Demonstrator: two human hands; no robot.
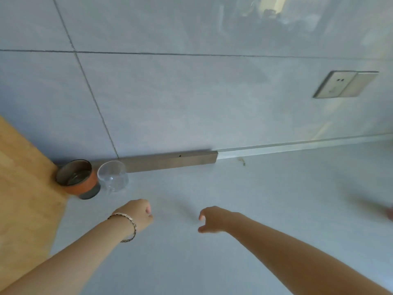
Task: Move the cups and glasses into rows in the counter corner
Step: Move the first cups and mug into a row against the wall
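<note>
No writing was legible anywhere. Your left hand (137, 213) and right hand (210, 220) hovered empty over the pale grey counter (244, 209), fingers loosely curled. The orange-banded cup (77, 179) and clear glass (113, 177) stood touching in the corner, against the tiled wall (170, 103) beside a wooden panel (23, 188).
</note>
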